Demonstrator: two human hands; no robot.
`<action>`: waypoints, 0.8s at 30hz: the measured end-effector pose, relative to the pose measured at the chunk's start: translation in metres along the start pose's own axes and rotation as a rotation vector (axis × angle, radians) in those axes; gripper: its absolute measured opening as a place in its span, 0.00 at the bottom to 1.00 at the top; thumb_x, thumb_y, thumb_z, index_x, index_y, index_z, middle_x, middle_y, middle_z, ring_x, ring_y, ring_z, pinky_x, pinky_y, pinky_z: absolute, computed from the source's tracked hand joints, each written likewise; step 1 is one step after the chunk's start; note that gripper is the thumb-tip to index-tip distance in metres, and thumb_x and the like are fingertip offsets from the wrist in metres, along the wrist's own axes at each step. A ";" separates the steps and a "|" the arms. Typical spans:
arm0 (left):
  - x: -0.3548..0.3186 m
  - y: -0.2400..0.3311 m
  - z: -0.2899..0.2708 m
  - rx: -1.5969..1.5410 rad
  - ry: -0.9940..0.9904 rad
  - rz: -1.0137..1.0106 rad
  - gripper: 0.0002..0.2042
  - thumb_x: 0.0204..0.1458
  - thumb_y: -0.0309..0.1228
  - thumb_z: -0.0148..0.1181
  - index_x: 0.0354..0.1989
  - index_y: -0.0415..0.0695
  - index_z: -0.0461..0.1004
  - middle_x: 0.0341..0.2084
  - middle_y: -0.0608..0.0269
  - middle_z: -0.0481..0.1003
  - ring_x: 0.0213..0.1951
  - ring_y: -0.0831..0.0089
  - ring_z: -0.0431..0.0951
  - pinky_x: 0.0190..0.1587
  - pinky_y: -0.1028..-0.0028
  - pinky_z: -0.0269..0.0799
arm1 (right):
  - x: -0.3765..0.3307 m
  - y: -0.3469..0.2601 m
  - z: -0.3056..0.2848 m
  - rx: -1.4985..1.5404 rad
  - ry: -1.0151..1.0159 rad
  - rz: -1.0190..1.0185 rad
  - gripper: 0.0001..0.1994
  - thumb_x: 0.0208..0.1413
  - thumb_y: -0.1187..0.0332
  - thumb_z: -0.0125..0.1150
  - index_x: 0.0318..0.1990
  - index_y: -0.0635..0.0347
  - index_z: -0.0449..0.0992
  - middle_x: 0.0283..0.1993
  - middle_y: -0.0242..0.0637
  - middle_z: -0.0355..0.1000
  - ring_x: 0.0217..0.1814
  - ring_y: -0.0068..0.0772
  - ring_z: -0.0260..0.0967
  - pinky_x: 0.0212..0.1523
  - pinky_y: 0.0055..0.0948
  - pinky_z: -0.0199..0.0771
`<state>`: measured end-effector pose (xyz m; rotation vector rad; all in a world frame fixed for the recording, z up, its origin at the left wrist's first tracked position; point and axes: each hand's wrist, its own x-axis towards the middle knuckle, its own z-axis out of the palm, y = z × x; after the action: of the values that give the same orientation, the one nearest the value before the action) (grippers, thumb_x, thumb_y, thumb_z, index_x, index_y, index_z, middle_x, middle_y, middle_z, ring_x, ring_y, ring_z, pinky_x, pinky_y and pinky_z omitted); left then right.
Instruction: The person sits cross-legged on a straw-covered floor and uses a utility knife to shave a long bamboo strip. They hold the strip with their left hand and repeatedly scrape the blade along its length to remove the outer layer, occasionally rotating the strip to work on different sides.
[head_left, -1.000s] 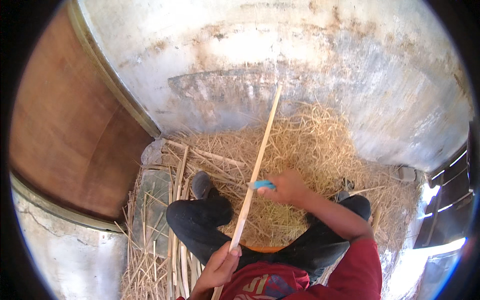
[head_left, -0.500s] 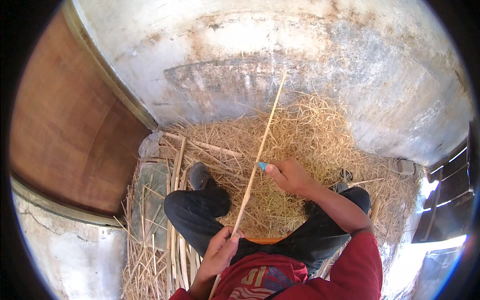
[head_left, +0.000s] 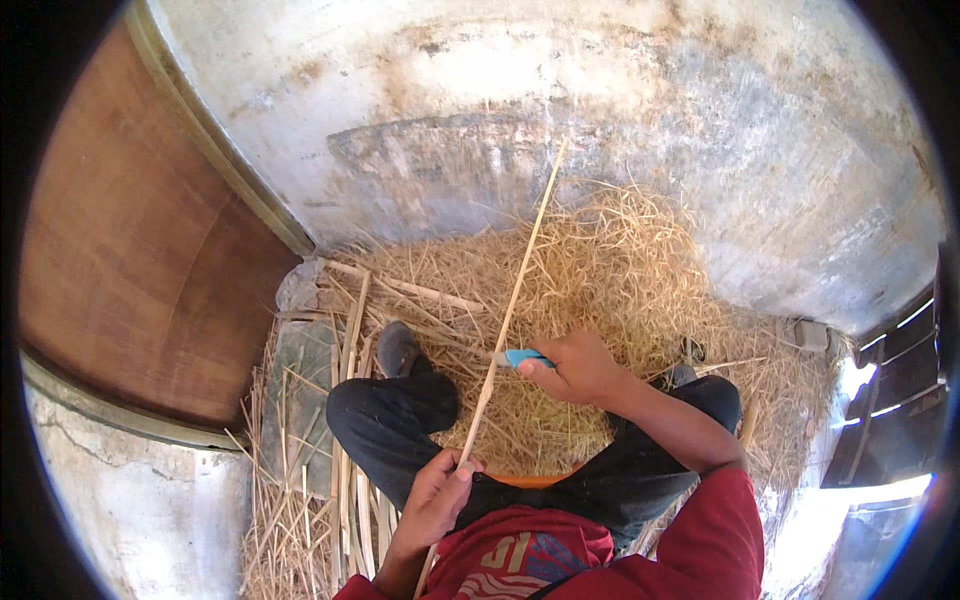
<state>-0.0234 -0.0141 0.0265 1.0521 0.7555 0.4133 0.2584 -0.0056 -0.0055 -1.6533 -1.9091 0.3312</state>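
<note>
A long, thin split-bamboo strip (head_left: pixel 524 262) slants from my lap up toward the far wall, with a knot partway along. My left hand (head_left: pixel 441 492) is closed around its lower part, thumb on top, close to my red shirt. In my right hand (head_left: pixel 580 367) is a blue-handled knife (head_left: pixel 527 357), gripped with the thumb along the handle. Its blade meets the side of the strip just above the knot. The strip's lowest end runs down past my left wrist to the bottom edge of the view.
Pale shavings (head_left: pixel 610 250) pile up against the stained wall (head_left: pixel 480 170). Several uncut strips (head_left: pixel 348 480) lie beside my left knee, over a grey slab (head_left: pixel 300 400). A brown wooden panel (head_left: pixel 150 250) stands at the left. My legs are bent to either side.
My right hand and the knife have slid down along the strip toward me, reaching the knot. The strip's far end has shifted slightly left; my left hand keeps its hold.
</note>
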 end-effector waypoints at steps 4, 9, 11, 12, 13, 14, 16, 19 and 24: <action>0.000 0.002 0.003 -0.010 -0.008 -0.006 0.12 0.60 0.37 0.50 0.42 0.41 0.67 0.15 0.80 0.56 0.16 0.91 0.51 0.17 0.84 0.42 | 0.006 0.009 -0.001 0.080 0.017 0.124 0.26 0.61 0.46 0.41 0.27 0.59 0.72 0.17 0.48 0.67 0.21 0.56 0.67 0.25 0.49 0.66; 0.001 -0.001 0.000 -0.012 -0.010 0.015 0.11 0.60 0.37 0.50 0.42 0.41 0.67 0.15 0.80 0.56 0.16 0.91 0.51 0.17 0.84 0.42 | 0.007 0.009 -0.011 0.100 0.043 0.131 0.24 0.61 0.48 0.40 0.26 0.59 0.72 0.16 0.47 0.67 0.20 0.55 0.67 0.24 0.48 0.66; 0.001 -0.001 0.000 -0.019 -0.011 0.011 0.11 0.60 0.37 0.50 0.42 0.41 0.67 0.15 0.80 0.56 0.16 0.91 0.51 0.17 0.84 0.42 | 0.004 0.010 -0.007 0.070 0.056 0.084 0.24 0.62 0.49 0.40 0.27 0.59 0.72 0.16 0.47 0.67 0.20 0.55 0.67 0.24 0.47 0.66; 0.001 0.000 0.000 -0.018 -0.012 0.013 0.11 0.60 0.37 0.51 0.42 0.41 0.67 0.15 0.80 0.56 0.16 0.91 0.51 0.18 0.84 0.43 | 0.003 0.007 -0.007 0.027 0.020 0.067 0.23 0.62 0.50 0.40 0.27 0.59 0.72 0.16 0.47 0.67 0.20 0.55 0.67 0.24 0.47 0.66; 0.001 0.001 0.001 -0.018 -0.012 0.015 0.11 0.60 0.37 0.51 0.42 0.41 0.67 0.16 0.80 0.56 0.16 0.91 0.51 0.18 0.84 0.43 | 0.002 0.000 -0.006 -0.016 -0.016 0.050 0.23 0.62 0.50 0.40 0.28 0.59 0.72 0.16 0.47 0.67 0.20 0.55 0.67 0.24 0.47 0.66; 0.001 0.001 0.001 -0.018 -0.010 0.014 0.11 0.60 0.37 0.51 0.42 0.41 0.67 0.16 0.80 0.56 0.16 0.91 0.51 0.18 0.84 0.43 | 0.002 -0.003 -0.006 -0.059 -0.052 0.033 0.22 0.62 0.50 0.40 0.28 0.58 0.72 0.17 0.47 0.67 0.20 0.55 0.67 0.24 0.47 0.66; 0.001 0.001 0.002 -0.014 -0.009 0.008 0.11 0.60 0.37 0.51 0.42 0.41 0.67 0.16 0.80 0.56 0.16 0.91 0.51 0.18 0.84 0.43 | 0.003 0.004 0.004 0.008 0.029 0.015 0.20 0.61 0.52 0.43 0.26 0.58 0.69 0.15 0.46 0.63 0.19 0.54 0.65 0.22 0.47 0.63; 0.001 0.000 0.002 0.004 -0.005 -0.004 0.11 0.60 0.37 0.51 0.42 0.41 0.67 0.16 0.80 0.57 0.16 0.91 0.51 0.17 0.84 0.43 | 0.007 0.007 0.002 0.109 0.072 0.070 0.21 0.60 0.50 0.46 0.24 0.58 0.67 0.14 0.45 0.62 0.18 0.53 0.64 0.21 0.47 0.61; 0.000 0.002 0.001 -0.011 0.000 -0.007 0.11 0.60 0.36 0.51 0.41 0.41 0.67 0.16 0.80 0.57 0.17 0.90 0.52 0.18 0.84 0.44 | 0.002 -0.007 -0.006 -0.099 -0.018 -0.021 0.23 0.57 0.45 0.49 0.25 0.58 0.68 0.15 0.45 0.64 0.19 0.52 0.66 0.22 0.46 0.64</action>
<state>-0.0226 -0.0131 0.0284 1.0387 0.7561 0.4107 0.2560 -0.0060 0.0040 -1.6974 -1.9839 0.2479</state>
